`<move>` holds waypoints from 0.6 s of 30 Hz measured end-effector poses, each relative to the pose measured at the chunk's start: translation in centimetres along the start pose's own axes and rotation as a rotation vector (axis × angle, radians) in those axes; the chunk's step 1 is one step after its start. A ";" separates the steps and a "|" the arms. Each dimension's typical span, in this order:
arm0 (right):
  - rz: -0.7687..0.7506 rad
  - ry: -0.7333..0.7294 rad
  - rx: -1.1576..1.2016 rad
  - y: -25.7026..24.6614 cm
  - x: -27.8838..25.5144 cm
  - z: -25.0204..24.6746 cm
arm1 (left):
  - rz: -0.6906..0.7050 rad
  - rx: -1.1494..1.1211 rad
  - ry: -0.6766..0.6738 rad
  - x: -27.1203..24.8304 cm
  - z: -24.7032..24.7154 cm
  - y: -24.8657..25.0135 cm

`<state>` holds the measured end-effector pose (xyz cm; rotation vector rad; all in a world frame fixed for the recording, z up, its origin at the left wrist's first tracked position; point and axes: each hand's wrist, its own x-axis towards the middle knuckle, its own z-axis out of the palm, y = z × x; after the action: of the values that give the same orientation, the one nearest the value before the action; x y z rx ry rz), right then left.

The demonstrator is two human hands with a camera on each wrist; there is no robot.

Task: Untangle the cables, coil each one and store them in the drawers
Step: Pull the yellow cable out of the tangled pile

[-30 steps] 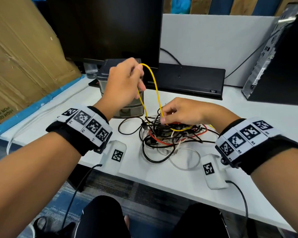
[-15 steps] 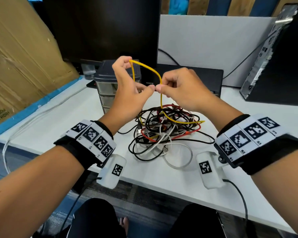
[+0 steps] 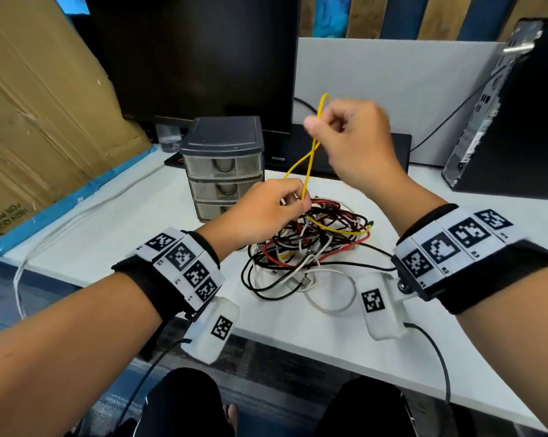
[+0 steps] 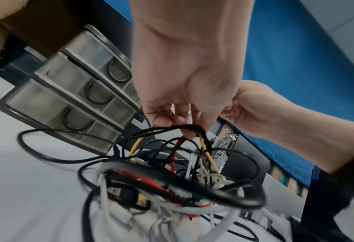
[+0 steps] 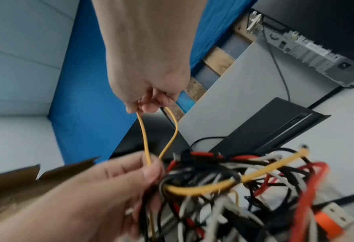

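A tangle of black, white, red and yellow cables point(image 3: 310, 247) lies on the white desk point(image 3: 108, 234). A thin yellow cable point(image 3: 310, 156) rises out of it in a loop. My right hand point(image 3: 345, 134) is raised above the tangle and pinches the top of that loop point(image 5: 143, 106). My left hand point(image 3: 266, 206) is lower, at the tangle's left edge, and pinches the same yellow cable near the pile point(image 5: 149, 162). In the left wrist view its fingers point(image 4: 172, 121) sit just above black and red strands. The small three-drawer unit point(image 3: 223, 168) stands behind the left hand, drawers closed.
A dark monitor point(image 3: 190, 58) stands behind the drawers, a black flat device point(image 3: 398, 146) at its right. A computer tower point(image 3: 512, 121) is at the far right, cardboard point(image 3: 39, 105) leans at the left. A white cable point(image 3: 77, 216) trails off the desk's left edge.
My right hand has risen and moved back, drawing the yellow loop upward. My left hand has dropped from the loop's top down to the edge of the tangle.
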<state>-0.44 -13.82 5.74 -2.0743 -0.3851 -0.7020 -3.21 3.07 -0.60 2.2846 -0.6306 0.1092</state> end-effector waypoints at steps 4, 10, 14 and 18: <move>0.166 -0.089 0.176 0.2 -0.2 -0.5 | -0.009 0.018 0.031 0.0 -0.6 0.0; 0.023 -0.284 -0.165 -0.2 -1.5 -0.8 | 0.045 0.045 0.109 0.3 -1.4 1.1; 0.016 0.036 -0.110 -1.0 0.8 -1.2 | 0.011 0.107 -0.072 0.4 -0.7 0.6; 0.181 0.113 0.130 -1.0 1.7 -1.9 | -0.008 0.078 -0.074 0.1 -0.6 0.4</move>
<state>-0.26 -14.77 8.26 -1.9091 -0.1719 -0.6638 -3.20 3.19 0.06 2.3751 -0.6663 0.0458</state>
